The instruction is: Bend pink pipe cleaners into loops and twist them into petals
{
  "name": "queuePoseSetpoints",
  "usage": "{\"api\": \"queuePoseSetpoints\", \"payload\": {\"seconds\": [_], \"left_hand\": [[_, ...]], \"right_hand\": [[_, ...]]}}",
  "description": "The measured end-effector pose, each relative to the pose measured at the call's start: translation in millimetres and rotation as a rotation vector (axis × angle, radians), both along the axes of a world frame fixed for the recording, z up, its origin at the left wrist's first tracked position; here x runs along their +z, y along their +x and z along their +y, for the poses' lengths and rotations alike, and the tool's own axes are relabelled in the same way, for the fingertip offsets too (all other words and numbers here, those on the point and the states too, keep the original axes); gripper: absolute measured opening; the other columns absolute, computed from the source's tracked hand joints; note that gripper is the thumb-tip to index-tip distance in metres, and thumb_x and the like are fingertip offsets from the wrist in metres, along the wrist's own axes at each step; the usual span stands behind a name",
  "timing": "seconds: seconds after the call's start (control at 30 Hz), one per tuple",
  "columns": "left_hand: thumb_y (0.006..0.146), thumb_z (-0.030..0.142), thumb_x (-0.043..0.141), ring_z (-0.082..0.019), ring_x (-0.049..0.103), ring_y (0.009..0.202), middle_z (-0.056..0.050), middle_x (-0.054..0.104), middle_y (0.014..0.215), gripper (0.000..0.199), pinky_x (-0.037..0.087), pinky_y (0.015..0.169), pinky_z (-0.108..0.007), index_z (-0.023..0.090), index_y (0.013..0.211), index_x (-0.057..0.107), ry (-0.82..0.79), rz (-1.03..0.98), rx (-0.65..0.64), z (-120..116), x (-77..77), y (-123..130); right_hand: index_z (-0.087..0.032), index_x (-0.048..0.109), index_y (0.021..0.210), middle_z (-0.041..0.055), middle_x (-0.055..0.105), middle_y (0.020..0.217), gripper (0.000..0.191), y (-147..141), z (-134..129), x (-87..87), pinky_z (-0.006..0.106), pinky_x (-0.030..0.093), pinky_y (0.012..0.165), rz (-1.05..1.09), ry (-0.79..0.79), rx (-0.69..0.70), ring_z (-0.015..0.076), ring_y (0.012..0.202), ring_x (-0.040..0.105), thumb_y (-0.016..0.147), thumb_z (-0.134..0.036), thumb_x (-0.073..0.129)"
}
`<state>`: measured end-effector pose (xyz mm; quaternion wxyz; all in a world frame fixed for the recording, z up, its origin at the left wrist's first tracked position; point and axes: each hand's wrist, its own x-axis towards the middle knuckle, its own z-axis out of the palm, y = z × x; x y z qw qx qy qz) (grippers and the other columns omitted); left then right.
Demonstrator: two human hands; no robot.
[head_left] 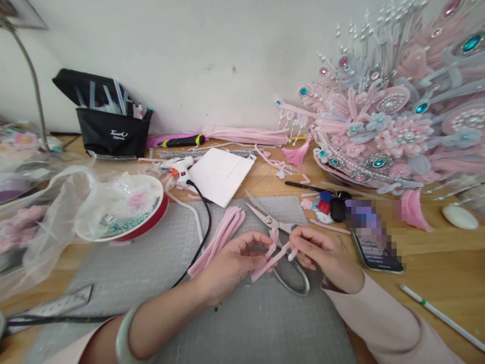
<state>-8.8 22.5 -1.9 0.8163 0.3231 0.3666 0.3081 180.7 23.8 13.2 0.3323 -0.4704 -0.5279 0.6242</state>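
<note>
A bent pink pipe cleaner (pixel 273 260) is stretched between my two hands above the grey cutting mat. My left hand (pixel 242 258) pinches its looped part between thumb and fingers. My right hand (pixel 318 250) has thumb and forefinger closed on its other, curled end. Beneath both hands lie metal scissors (pixel 268 220), blades apart and pointing away; my fingers cover part of their handles. A bundle of pink pipe cleaners (pixel 223 235) rests on the mat just beyond my left wrist.
A white glue gun (pixel 184 171) and white card (pixel 222 174) lie ahead. A bowl of beads (pixel 164 202) and black pouch (pixel 113 132) stand left. A large pink beaded headdress (pixel 382 116) fills the right back. A phone (pixel 373 237) and keys (pixel 338 208) lie right.
</note>
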Motion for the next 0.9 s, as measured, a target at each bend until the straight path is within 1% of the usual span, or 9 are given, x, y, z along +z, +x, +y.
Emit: {"api": "queuePoseSetpoints", "payload": {"seconds": [0.1, 0.17, 0.27, 0.37, 0.53, 0.63, 0.73, 0.8, 0.9], "left_hand": [[0.065, 0.015, 0.066, -0.012, 0.057, 0.072, 0.000, 0.058, 0.079, 0.025, 0.040, 0.068, -0.023, 0.015, 0.087, 0.054, 0.001, 0.004, 0.011, -0.5, -0.5, 2.1], [0.064, 0.016, 0.067, -0.012, 0.057, 0.074, -0.001, 0.058, 0.082, 0.024, 0.040, 0.070, -0.023, 0.015, 0.084, 0.055, -0.010, 0.002, 0.017, -0.3, 0.1, 2.7], [0.065, 0.018, 0.067, -0.013, 0.057, 0.077, -0.002, 0.059, 0.083, 0.022, 0.040, 0.070, -0.024, 0.014, 0.083, 0.054, -0.043, 0.009, -0.004, 0.1, 1.5, 2.8], [0.066, 0.020, 0.067, -0.014, 0.057, 0.080, -0.003, 0.061, 0.084, 0.021, 0.039, 0.069, -0.023, 0.014, 0.081, 0.054, -0.067, 0.021, -0.026, 0.0, 1.7, 2.7], [0.067, 0.023, 0.066, -0.010, 0.053, 0.069, -0.001, 0.060, 0.077, 0.016, 0.033, 0.055, -0.018, 0.014, 0.075, 0.055, -0.064, 0.046, -0.014, -0.8, 0.2, 3.5], [0.069, 0.022, 0.064, -0.007, 0.049, 0.062, 0.000, 0.059, 0.073, 0.011, 0.031, 0.053, -0.017, 0.013, 0.073, 0.058, -0.048, 0.044, -0.028, -0.8, 0.5, 4.0], [0.068, 0.020, 0.065, -0.009, 0.052, 0.069, -0.002, 0.062, 0.077, 0.011, 0.034, 0.059, -0.018, 0.013, 0.076, 0.060, -0.043, 0.045, -0.044, -0.8, 1.2, 4.3], [0.065, 0.019, 0.067, -0.011, 0.054, 0.075, -0.004, 0.064, 0.083, 0.017, 0.035, 0.061, -0.019, 0.013, 0.079, 0.059, -0.047, 0.050, -0.071, -1.0, 1.2, 4.2], [0.061, 0.016, 0.070, -0.012, 0.056, 0.072, -0.005, 0.066, 0.084, 0.026, 0.033, 0.052, -0.018, 0.015, 0.082, 0.056, -0.062, 0.074, -0.112, -1.5, 0.6, 4.0]], "right_hand": [[-0.017, 0.048, 0.066, -0.0054, 0.037, 0.052, 0.027, 0.2, -1.1, 0.5, 0.020, 0.022, 0.041, -0.110, 0.120, 0.043, 0.0066, 0.043, 0.030, 0.083, -0.038, 0.046], [-0.017, 0.050, 0.066, -0.0036, 0.042, 0.054, 0.026, 0.8, -1.2, 1.0, 0.021, 0.026, 0.044, -0.197, 0.210, 0.080, 0.0081, 0.046, 0.036, 0.085, -0.035, 0.044], [-0.017, 0.050, 0.066, -0.0002, 0.051, 0.061, 0.024, 1.5, -0.1, 1.4, 0.023, 0.033, 0.053, -0.331, 0.364, 0.129, 0.0117, 0.057, 0.046, 0.086, -0.029, 0.041], [-0.017, 0.051, 0.068, 0.0016, 0.055, 0.066, 0.022, 1.2, 1.4, 0.2, 0.024, 0.037, 0.060, -0.413, 0.473, 0.164, 0.0137, 0.064, 0.051, 0.086, -0.023, 0.039], [-0.018, 0.051, 0.070, 0.0009, 0.056, 0.067, 0.020, 0.6, 1.7, -3.2, 0.023, 0.037, 0.060, -0.418, 0.573, 0.174, 0.0126, 0.064, 0.051, 0.086, -0.017, 0.039], [-0.017, 0.051, 0.070, 0.0007, 0.056, 0.068, 0.020, 1.2, 0.8, -4.1, 0.023, 0.036, 0.061, -0.428, 0.605, 0.187, 0.0122, 0.065, 0.051, 0.086, -0.015, 0.039], [-0.017, 0.049, 0.068, 0.0004, 0.053, 0.065, 0.020, 1.4, 0.2, -4.3, 0.023, 0.036, 0.059, -0.473, 0.629, 0.175, 0.0123, 0.062, 0.049, 0.086, -0.016, 0.039], [-0.018, 0.049, 0.068, 0.0002, 0.052, 0.064, 0.020, 0.9, 0.3, -4.5, 0.023, 0.036, 0.058, -0.482, 0.643, 0.159, 0.0124, 0.061, 0.048, 0.086, -0.017, 0.040], [-0.018, 0.051, 0.069, 0.0006, 0.053, 0.065, 0.020, 0.0, 0.7, -5.1, 0.023, 0.038, 0.058, -0.468, 0.618, 0.127, 0.0129, 0.062, 0.049, 0.086, -0.020, 0.040]]}}
